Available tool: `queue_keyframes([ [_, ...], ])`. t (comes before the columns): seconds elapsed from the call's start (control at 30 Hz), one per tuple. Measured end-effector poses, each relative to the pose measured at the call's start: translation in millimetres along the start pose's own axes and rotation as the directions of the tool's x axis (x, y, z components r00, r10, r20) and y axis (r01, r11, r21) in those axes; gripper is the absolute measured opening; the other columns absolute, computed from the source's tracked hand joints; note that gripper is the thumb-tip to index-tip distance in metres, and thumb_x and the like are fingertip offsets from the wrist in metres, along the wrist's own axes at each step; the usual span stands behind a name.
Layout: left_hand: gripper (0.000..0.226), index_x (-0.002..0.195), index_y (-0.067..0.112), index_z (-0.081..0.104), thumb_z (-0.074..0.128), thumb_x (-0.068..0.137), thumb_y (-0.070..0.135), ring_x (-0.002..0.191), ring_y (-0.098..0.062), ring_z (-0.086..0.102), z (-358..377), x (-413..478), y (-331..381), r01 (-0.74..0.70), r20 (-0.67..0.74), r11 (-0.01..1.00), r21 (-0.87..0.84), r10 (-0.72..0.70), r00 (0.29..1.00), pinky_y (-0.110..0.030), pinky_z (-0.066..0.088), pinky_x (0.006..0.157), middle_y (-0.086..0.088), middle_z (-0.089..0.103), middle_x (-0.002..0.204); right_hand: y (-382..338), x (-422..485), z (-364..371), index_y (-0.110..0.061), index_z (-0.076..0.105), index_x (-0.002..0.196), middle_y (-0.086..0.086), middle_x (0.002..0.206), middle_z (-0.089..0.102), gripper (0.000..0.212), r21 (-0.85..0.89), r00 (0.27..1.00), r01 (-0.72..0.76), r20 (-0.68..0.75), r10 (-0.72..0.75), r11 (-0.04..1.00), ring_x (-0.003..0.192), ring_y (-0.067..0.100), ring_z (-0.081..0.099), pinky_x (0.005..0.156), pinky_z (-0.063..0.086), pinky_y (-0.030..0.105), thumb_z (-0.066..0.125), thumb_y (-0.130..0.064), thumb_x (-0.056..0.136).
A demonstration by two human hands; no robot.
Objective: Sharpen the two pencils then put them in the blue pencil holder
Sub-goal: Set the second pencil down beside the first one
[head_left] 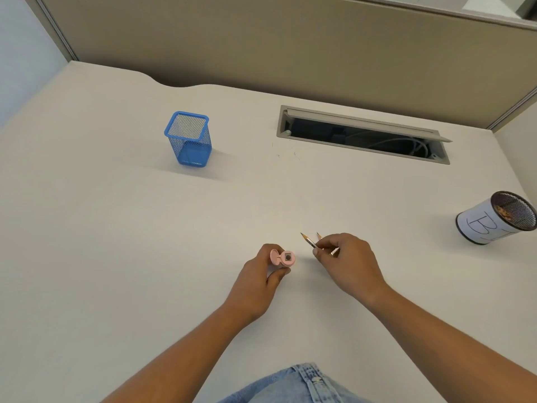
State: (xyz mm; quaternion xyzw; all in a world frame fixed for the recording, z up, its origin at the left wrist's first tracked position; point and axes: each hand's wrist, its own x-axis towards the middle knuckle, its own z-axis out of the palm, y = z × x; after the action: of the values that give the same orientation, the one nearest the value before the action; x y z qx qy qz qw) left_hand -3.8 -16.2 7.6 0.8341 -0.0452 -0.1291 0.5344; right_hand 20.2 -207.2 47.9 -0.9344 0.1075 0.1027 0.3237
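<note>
Two short wooden pencils [310,242] sit pinched in the right hand [347,261], the left hand [263,279] gripping a pink lidded sharpener [283,258]; sharpening seems next, blue mesh holder [189,139] well apart.

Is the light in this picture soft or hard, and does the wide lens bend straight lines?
In the head view the light is soft: the blue pencil holder throws only a faint shadow to its right on the desk, with no glare; the wide lens bends lines, so the cable slot looks slanted and the labelled mesh cup leans outward.
</note>
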Motion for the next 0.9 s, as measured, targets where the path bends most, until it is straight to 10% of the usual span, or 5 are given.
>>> queue_keyframes([
  [0.4, 0.018, 0.106, 0.029, 0.058, 0.065, 0.091, 0.027, 0.096, 0.000, 0.063, 2, 5, -4, -0.012, -0.080, 0.998, -0.058, 0.007, 0.997, -0.018, 0.048, 0.086, 0.017, 0.069, 0.103, 2, 17, 24, -0.027, 0.069, 0.096, -0.011, 0.084, 0.073, 0.012, -0.296, 0.997, 0.080, 0.015, -0.079, 0.952, 0.084, 0.018, 0.066, 0.070, 0.053, 0.032, 0.064, -0.033, 0.087],
  [0.9, 0.029, 0.104, 0.050, 0.056, 0.065, 0.091, 0.026, 0.087, 0.001, 0.059, -5, 10, 5, -0.004, -0.091, 0.997, -0.080, -0.003, 0.996, -0.005, 0.044, 0.072, 0.023, 0.068, 0.093, 30, 17, 11, -0.022, 0.058, 0.119, -0.002, 0.110, 0.057, 0.053, -0.180, 0.997, -0.027, -0.072, 0.014, 0.983, 0.101, 0.018, 0.057, 0.080, 0.043, 0.027, 0.079, -0.041, 0.074],
])
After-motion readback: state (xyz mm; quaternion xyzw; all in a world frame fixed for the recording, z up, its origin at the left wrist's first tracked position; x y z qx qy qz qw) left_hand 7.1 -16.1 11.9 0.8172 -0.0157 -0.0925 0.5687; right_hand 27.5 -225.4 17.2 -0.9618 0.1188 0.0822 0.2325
